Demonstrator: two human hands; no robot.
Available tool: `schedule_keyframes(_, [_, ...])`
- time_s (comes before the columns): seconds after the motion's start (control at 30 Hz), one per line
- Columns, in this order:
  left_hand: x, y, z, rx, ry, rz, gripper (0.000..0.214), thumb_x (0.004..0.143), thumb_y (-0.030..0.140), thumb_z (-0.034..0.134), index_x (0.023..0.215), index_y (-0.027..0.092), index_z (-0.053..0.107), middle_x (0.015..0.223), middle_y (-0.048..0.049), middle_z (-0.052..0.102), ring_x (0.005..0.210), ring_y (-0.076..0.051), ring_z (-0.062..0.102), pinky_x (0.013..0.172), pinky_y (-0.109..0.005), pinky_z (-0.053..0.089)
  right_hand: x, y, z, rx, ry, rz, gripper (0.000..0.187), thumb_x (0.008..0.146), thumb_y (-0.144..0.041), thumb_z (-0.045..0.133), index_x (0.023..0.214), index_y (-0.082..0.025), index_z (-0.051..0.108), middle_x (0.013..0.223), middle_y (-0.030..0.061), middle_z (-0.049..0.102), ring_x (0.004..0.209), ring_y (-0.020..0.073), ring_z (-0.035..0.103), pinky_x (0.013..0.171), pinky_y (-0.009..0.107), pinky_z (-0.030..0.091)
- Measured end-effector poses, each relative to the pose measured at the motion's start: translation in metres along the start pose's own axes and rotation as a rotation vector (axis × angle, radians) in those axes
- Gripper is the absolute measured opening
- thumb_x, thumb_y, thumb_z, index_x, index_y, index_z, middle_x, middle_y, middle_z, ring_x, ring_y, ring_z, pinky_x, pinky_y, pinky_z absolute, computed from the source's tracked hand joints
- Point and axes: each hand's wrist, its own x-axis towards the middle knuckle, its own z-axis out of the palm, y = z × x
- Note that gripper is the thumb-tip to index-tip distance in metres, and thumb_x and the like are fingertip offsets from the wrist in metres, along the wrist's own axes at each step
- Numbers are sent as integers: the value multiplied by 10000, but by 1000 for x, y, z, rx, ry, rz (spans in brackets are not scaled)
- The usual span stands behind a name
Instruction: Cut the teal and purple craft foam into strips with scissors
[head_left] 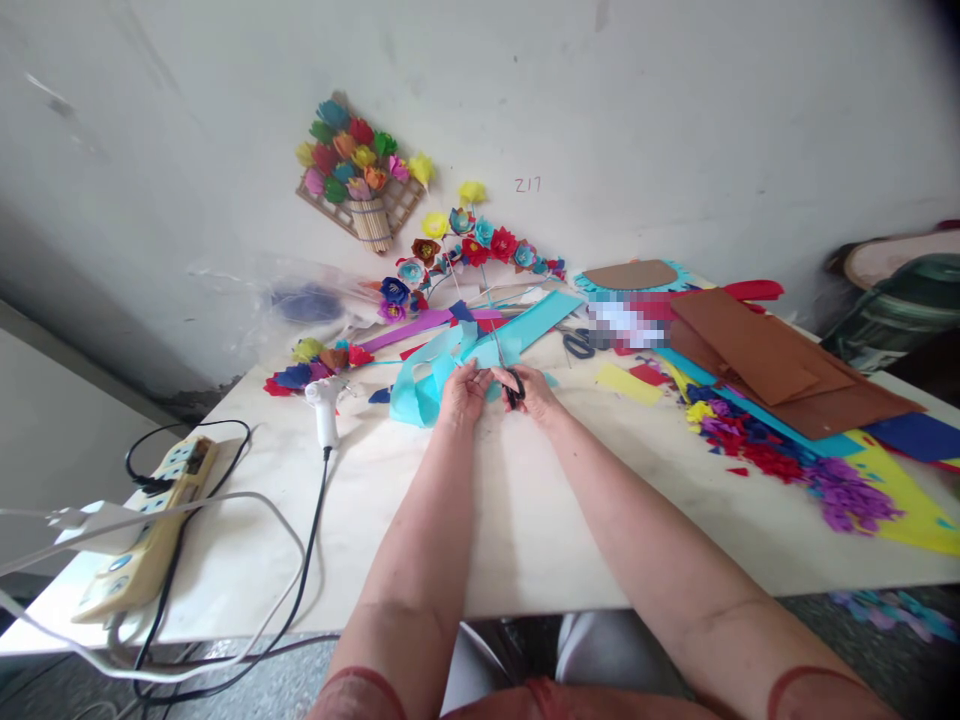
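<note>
Near the middle of the table, my left hand [463,395] pinches the edge of a turquoise paper strip [418,388], which curls loosely out to the left. Close beside it, my right hand [538,393] grips black-handled scissors [514,390], fingers around the handles. The scissor blades point away from me and reach the turquoise paper. How far the blades are apart is too small to make out. Beyond my hands lies a wider turquoise strip [536,325]. A second pair of scissors [579,344] with dark handles rests to the right.
At left are a white glue gun [325,412] with a black cord and a power strip [150,535] with tangled cables. Paper flowers [502,243] stand at the back. Brown sheets [772,345] and petal scraps [847,495] lie right, near a green bottle [904,310].
</note>
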Motion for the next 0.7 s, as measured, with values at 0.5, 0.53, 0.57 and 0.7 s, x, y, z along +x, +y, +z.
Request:
schedule_keyframes(0.5, [-2,0,2,17,-21,6,225,724,32,590,637,167,431,586,15,562,588,-117,620,834,-350,507,8,10,-3,-5,12,-36,432,641,-565,667,715,-155,553,436,-42,508,323,78,464,294,180,205])
schedule_keyframes(0.53, [-2,0,2,17,-24,8,228,726,30,587,635,167,429,590,13,566,591,-116,621,835,-347,506,8,10,-3,-4,14,-34,438,639,-573,665,706,-157,548,437,-41,507,324,78,464,293,181,204])
schedule_keyframes(0.57, [-2,0,1,18,-27,8,230,727,29,586,633,167,428,595,10,569,596,-117,623,836,-343,505,8,10,-3,-6,16,-32,443,637,-581,663,696,-159,543,439,-40,507,326,78,463,293,183,205])
schedule_keyframes(0.7, [0,-1,0,23,-23,11,223,728,34,591,640,167,436,614,4,578,612,-124,633,834,-341,503,9,9,-2,-11,25,-44,445,621,-583,675,660,-165,528,435,-40,502,324,76,455,291,186,207])
